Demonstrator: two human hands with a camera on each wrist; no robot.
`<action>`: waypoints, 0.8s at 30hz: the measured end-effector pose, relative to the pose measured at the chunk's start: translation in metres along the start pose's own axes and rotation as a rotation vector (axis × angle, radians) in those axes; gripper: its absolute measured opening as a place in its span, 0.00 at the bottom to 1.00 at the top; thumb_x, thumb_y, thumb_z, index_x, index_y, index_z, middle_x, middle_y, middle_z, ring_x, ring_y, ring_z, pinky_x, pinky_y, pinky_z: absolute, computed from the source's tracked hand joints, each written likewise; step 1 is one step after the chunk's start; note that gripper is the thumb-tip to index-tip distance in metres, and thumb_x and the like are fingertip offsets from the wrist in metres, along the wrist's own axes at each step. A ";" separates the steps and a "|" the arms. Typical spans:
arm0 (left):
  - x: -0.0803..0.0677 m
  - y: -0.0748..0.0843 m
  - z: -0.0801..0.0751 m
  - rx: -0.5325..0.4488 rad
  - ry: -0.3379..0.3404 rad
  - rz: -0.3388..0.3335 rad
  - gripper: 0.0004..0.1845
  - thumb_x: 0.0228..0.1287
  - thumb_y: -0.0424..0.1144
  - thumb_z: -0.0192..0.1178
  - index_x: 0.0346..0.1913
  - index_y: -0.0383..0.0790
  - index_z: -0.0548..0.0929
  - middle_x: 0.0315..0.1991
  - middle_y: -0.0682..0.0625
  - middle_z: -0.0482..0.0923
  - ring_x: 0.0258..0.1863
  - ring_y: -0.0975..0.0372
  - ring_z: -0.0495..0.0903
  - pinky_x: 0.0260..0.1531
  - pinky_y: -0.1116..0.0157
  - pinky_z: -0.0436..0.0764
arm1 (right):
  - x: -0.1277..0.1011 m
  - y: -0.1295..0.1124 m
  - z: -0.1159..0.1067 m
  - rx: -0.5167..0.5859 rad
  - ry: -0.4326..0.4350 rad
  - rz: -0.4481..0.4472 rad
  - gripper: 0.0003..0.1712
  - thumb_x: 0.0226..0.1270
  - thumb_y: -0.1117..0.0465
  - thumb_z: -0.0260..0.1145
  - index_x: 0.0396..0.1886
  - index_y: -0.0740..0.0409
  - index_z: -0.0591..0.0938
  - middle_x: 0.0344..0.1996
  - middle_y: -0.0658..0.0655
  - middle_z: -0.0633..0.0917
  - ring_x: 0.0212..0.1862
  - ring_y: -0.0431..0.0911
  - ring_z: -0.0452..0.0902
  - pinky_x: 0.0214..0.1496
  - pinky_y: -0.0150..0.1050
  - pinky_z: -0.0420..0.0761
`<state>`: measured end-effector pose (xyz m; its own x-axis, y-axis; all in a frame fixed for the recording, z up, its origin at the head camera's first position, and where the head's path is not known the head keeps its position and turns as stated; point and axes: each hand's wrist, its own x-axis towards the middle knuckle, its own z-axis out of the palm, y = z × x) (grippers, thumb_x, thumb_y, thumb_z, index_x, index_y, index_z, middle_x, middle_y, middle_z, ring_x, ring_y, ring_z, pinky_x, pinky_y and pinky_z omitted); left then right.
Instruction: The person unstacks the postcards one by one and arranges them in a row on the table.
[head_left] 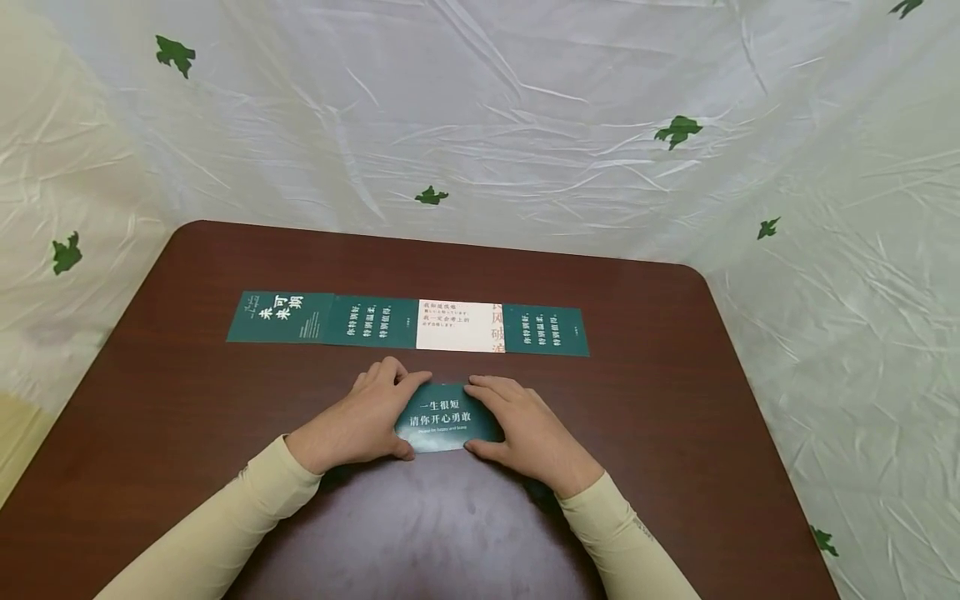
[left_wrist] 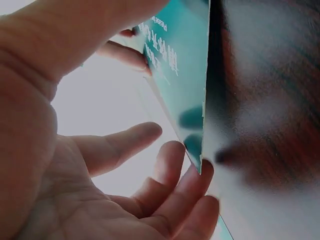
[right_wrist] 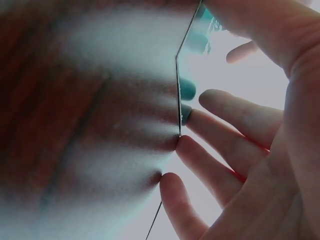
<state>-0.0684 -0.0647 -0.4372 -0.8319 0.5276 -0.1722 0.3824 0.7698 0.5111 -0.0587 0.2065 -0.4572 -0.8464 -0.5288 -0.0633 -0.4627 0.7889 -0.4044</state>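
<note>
A green postcard (head_left: pixel 438 433) with white lettering lies on the table near its front edge, between both hands. My left hand (head_left: pixel 363 423) holds its left end, thumb at the near edge and index finger at the far edge. The right hand (head_left: pixel 531 427) holds the right end the same way. Up close in the left wrist view, fingertips meet a corner of the postcard (left_wrist: pixel 182 75). Fingers of the right hand (right_wrist: pixel 240 135) touch the card's edge in the right wrist view, where most of its face is hidden.
Beyond the hands, a row of postcards lies edge to edge: a green one (head_left: pixel 279 317) at the left, another green one (head_left: pixel 371 322), a white one (head_left: pixel 457 327) and a green one (head_left: pixel 547 330) at the right. White sheeting (head_left: pixel 480 117) with green patches surrounds the brown table (head_left: pixel 637 375).
</note>
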 end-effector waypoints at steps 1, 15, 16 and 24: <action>0.000 0.000 0.000 -0.003 0.001 -0.007 0.58 0.47 0.45 0.89 0.81 0.35 0.69 0.57 0.43 0.70 0.56 0.52 0.69 0.59 0.51 0.73 | 0.000 0.001 0.000 0.001 0.000 0.001 0.45 0.66 0.41 0.80 0.79 0.50 0.76 0.79 0.52 0.75 0.81 0.51 0.69 0.79 0.59 0.73; -0.001 0.003 0.002 0.034 -0.005 0.077 0.58 0.47 0.46 0.86 0.82 0.35 0.68 0.57 0.45 0.70 0.56 0.54 0.67 0.59 0.52 0.74 | -0.004 0.004 -0.002 0.043 0.007 0.004 0.54 0.58 0.37 0.84 0.80 0.51 0.74 0.78 0.52 0.75 0.79 0.51 0.70 0.79 0.59 0.72; 0.000 0.003 0.003 0.033 -0.001 0.089 0.58 0.48 0.46 0.86 0.82 0.35 0.68 0.57 0.45 0.70 0.57 0.54 0.68 0.59 0.52 0.74 | -0.005 0.006 -0.003 0.044 0.002 0.005 0.55 0.57 0.37 0.84 0.81 0.51 0.73 0.78 0.52 0.75 0.79 0.51 0.70 0.79 0.59 0.72; 0.041 0.020 0.004 0.044 0.025 0.205 0.54 0.51 0.48 0.83 0.81 0.37 0.70 0.62 0.44 0.73 0.62 0.52 0.69 0.61 0.52 0.73 | -0.010 0.034 -0.031 0.011 0.020 0.071 0.54 0.56 0.44 0.87 0.80 0.51 0.74 0.76 0.53 0.77 0.77 0.51 0.71 0.80 0.58 0.73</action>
<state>-0.0929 -0.0262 -0.4374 -0.7443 0.6661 -0.0477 0.5613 0.6628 0.4956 -0.0741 0.2486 -0.4421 -0.8824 -0.4648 -0.0737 -0.3981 0.8207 -0.4097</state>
